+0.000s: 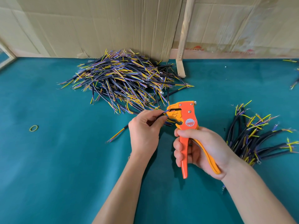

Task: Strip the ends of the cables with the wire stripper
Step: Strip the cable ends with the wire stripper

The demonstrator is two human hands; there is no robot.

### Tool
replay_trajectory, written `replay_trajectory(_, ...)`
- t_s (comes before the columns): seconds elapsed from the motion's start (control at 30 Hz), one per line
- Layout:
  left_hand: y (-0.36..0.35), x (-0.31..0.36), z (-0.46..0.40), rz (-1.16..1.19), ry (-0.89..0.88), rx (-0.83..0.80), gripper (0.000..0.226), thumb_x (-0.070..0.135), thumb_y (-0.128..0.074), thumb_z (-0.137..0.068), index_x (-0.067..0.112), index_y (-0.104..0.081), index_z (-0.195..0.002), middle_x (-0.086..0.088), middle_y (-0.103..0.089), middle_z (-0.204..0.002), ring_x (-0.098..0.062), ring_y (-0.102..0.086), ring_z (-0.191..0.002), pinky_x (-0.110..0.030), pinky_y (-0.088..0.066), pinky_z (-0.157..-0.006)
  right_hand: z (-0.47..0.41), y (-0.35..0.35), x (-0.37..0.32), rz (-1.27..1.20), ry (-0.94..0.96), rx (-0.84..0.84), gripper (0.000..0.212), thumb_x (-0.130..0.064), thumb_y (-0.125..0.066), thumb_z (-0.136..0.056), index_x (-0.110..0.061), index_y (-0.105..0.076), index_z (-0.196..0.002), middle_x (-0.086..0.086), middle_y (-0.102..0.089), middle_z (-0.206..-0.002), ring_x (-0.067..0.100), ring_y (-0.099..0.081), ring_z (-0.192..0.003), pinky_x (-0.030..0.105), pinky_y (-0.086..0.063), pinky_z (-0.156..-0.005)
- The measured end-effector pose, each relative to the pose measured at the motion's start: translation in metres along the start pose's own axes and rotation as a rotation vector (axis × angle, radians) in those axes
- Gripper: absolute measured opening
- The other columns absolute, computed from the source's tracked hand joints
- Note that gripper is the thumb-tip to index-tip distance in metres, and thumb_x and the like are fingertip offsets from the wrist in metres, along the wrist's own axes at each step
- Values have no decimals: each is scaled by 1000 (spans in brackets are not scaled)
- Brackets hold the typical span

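Observation:
My right hand (202, 148) grips the handles of an orange wire stripper (186, 117), held upright with its jaws pointing left. My left hand (144, 131) pinches a short black cable (157, 117) whose coloured inner wires sit in the stripper's jaws. The cable's other end (116, 135) pokes out to the left of my left hand, over the green table. A big heap of black cables (126, 80) with yellow, blue and brown ends lies beyond my hands. A smaller bunch of cables (255, 136) lies to the right of my right hand.
The table (64, 159) is covered in teal felt. A yellow-green rubber band (33, 128) lies on it at the left. Cardboard sheets (97, 26) and a wooden stick (184, 29) stand along the back edge. A few stray cables (293, 83) lie at the far right.

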State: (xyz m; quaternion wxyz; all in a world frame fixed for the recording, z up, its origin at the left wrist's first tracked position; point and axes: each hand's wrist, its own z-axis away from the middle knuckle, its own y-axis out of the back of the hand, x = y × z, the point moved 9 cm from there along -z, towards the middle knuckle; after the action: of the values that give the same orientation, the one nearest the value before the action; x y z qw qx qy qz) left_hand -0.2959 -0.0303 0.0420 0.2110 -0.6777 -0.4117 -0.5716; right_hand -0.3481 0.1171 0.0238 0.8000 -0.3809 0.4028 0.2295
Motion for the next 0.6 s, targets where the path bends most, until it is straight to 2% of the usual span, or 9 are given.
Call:
replay_trajectory(0.27, 2, 6, 1, -62, -51, 31, 15, 3, -81, -79, 17, -80, -84, 12, -64, -70, 2, -57, -65, -7, -39, -66, 1, 0, 1, -18, -25, -27, 25, -18, -70, -83, -3, -61, -100, 20, -59, -73, 34, -57, -56, 42, -55, -56)
replay_trajectory(0.6, 2, 4, 1, -58, -49, 32, 14, 5, -82, -80, 18, -80, -84, 10, -67, -72, 1, -57, -65, -8, -40, -67, -2, 2, 2, 25, 3, 1, 21, -17, -69, -87, -4, -56, -98, 19, -57, -70, 32, -55, -53, 40, -53, -53)
